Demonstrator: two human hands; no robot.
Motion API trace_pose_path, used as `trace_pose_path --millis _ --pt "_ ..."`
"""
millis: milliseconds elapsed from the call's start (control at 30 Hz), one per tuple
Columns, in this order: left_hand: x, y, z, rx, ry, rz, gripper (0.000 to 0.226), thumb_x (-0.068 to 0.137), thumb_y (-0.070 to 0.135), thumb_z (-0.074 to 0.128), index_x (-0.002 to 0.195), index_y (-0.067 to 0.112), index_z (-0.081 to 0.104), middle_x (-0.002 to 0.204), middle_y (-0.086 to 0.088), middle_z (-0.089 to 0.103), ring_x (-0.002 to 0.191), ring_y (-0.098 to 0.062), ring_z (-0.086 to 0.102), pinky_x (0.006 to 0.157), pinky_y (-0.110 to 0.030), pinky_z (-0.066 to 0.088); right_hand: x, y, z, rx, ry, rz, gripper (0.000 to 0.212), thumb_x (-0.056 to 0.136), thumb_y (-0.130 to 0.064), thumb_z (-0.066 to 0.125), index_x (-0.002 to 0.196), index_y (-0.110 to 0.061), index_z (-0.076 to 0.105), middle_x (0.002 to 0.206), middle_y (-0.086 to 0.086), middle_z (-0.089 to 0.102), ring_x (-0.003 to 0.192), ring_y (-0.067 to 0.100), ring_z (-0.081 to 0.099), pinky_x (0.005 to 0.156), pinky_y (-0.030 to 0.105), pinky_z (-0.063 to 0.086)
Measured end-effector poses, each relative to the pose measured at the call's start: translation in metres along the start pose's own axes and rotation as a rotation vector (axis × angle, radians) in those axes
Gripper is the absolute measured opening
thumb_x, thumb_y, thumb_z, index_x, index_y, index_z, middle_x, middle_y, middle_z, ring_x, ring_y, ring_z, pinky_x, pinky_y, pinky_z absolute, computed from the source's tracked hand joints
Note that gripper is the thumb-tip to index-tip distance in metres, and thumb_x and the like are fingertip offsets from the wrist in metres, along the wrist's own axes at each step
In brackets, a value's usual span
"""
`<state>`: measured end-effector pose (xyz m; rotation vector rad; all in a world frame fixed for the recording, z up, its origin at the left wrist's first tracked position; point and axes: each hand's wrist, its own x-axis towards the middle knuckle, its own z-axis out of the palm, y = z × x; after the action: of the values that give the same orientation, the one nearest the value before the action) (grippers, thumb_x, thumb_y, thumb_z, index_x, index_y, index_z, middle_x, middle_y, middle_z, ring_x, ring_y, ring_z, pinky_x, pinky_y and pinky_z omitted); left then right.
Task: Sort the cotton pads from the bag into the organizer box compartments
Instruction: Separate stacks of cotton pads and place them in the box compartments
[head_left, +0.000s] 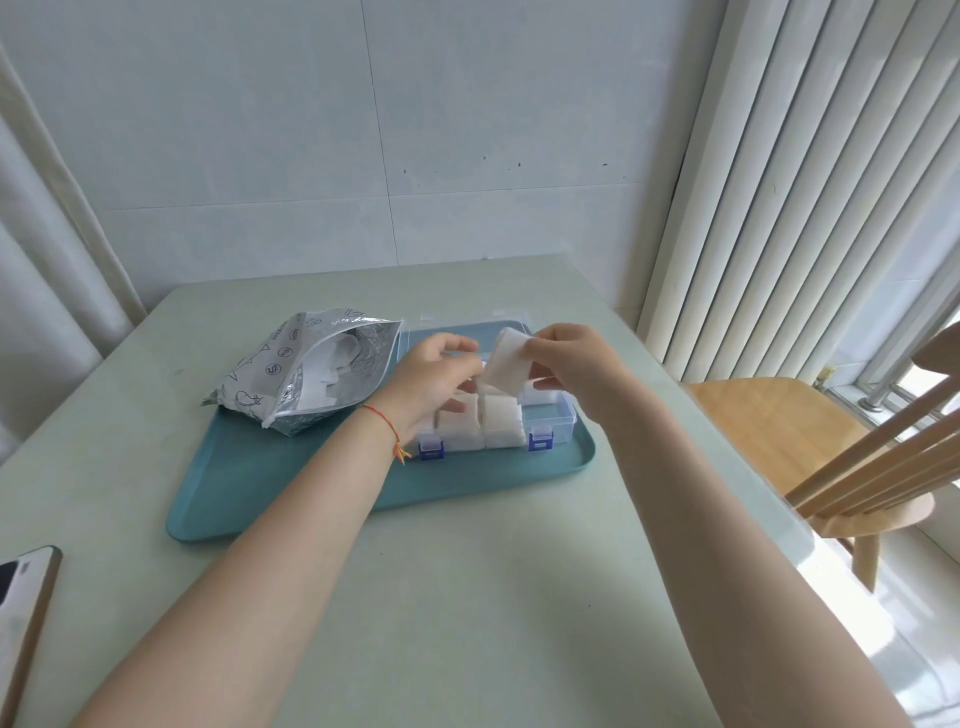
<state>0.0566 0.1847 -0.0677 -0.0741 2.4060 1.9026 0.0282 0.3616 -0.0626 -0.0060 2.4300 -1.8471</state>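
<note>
I see the right hand (563, 364) pinching a stack of cotton pads (506, 366) above the organizer box (563, 410), its long axis tilted down toward the left hand (434, 376), whose curled fingers (457, 345) touch the stack's lower end. Left of the box, one open bag (291, 379) lies on the tray (311, 493); its print is unreadable. Two blue latches (540, 441) face me.

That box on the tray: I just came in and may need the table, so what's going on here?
A person is filling the clear organizer box on the teal tray with cotton pads. The right hand holds a stack of pads above the box, and the left hand touches the stack's edge. The near compartments already hold pads. The open foil bag beside the box still has more inside.
</note>
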Motion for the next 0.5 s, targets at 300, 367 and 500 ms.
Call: trace_pose_path --millis 300,367,500 --pt "0.006 -0.01 0.005 0.498 0.056 0.032 0.016 0.084 0.014 0.051 0.082 0.019 0.066 0.085 -0.002 0.072 0.089 -0.027 0.069 0.084 -0.043 0.057 0.005 0.003 0.012 -0.246 -0.115 0.136 0.012 0.089 0.002 0.065 0.101 0.0 0.064 0.075 0.013 0.066 0.065 0.024 0.066 0.076 0.038 0.061" --pt "0.006 -0.01 0.006 0.557 0.047 0.049 0.017 0.084 0.014 0.051 0.083 0.019 0.066 0.086 0.001 0.071 0.089 -0.025 0.068 0.084 -0.04 0.057 0.006 0.002 0.015 -0.303 -0.139 0.133 0.008 0.089 0.002 0.065 0.093 -0.003 0.06 0.074 0.013 0.066 0.061 0.023 0.065 0.067 0.034 0.062" --pt "0.003 -0.008 0.006 0.677 -0.002 0.101 0.02 0.085 0.01 0.051 0.088 0.021 0.067 0.085 0.005 0.065 0.076 -0.017 0.059 0.065 -0.025 0.046 0.008 0.002 0.02 -0.579 -0.123 0.07 0.018 0.087 -0.001 0.064 0.076 -0.008 0.052 0.079 0.017 0.07 0.067 0.028 0.065 0.08 0.039 0.059"
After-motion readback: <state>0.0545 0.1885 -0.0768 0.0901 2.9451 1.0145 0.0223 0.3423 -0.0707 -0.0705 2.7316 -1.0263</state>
